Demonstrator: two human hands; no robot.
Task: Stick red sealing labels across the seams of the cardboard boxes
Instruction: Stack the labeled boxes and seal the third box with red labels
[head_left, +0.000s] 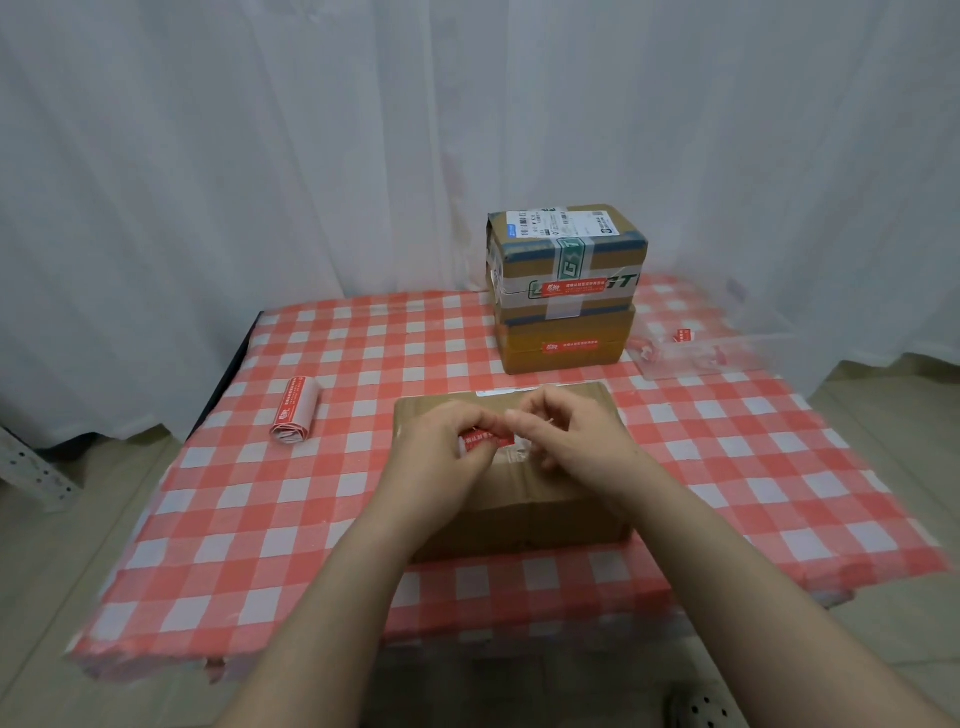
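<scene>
Pinching red label (488, 440) over box (519, 496), curled left hand (441, 452) meeting right hand (576, 441).

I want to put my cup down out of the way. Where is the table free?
Free: the checked cloth between the label roll and the stacked boxes; also right of the near box, before the clear tray. Crowded: the middle, where the left hand and right hand work.

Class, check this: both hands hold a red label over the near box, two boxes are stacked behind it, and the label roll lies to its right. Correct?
One slip: the head view shows the label roll left of the near box, not right. The left hand and right hand do hold the red label over it, two stacked boxes behind.
</scene>
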